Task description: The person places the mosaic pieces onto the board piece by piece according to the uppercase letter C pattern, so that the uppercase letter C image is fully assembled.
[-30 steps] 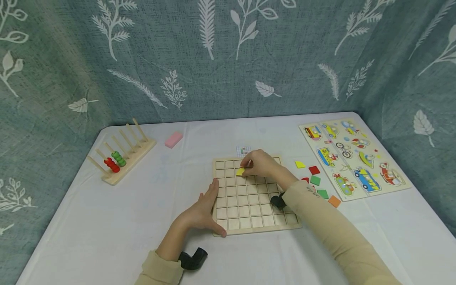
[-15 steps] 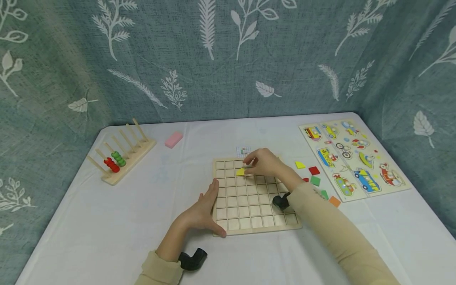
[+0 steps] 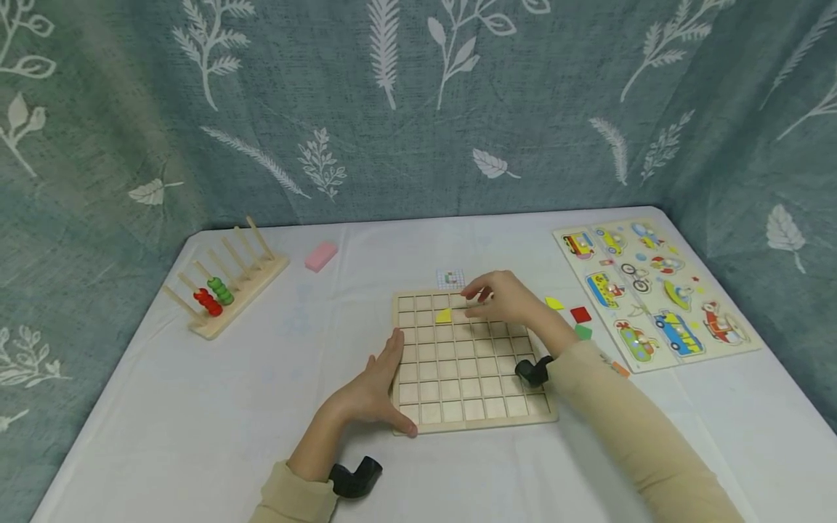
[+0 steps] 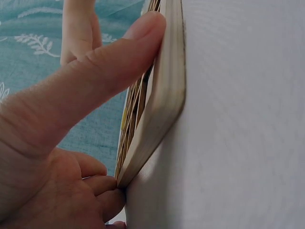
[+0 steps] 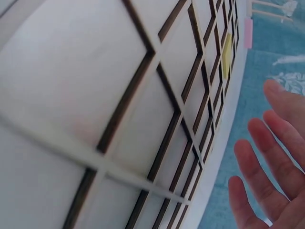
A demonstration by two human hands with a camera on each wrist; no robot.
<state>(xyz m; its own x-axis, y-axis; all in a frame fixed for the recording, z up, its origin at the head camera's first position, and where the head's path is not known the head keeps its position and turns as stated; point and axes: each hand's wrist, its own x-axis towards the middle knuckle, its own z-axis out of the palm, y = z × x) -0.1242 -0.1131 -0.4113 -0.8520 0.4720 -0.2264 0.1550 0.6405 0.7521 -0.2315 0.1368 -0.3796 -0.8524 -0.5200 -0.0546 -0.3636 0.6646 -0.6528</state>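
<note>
A wooden grid board (image 3: 466, 369) lies on the table, with one yellow quarter-round tile (image 3: 444, 316) in a cell near its far left corner. My left hand (image 3: 369, 388) touches the board, fingers laid along the left side. In the left wrist view its thumb (image 4: 138, 43) presses the board's edge near a rounded corner. Over the far part of the board is my right hand (image 3: 502, 298), to the right of the yellow tile and apart from it. Its fingers (image 5: 267, 171) are loosely spread in the right wrist view, holding nothing.
Right of the board lie loose tiles: yellow (image 3: 554, 303), red (image 3: 580, 314), green (image 3: 583, 332) and orange (image 3: 620, 369), partly behind the right arm. Beyond them is a vehicle picture puzzle (image 3: 620, 319). A small pattern card (image 3: 450, 279), pink block (image 3: 321, 256) and peg stand (image 3: 261, 280) are also there.
My right hand has let go of the yellow tile and drawn away to the right. The tile stays in its cell; my left hand keeps its place on the board.
</note>
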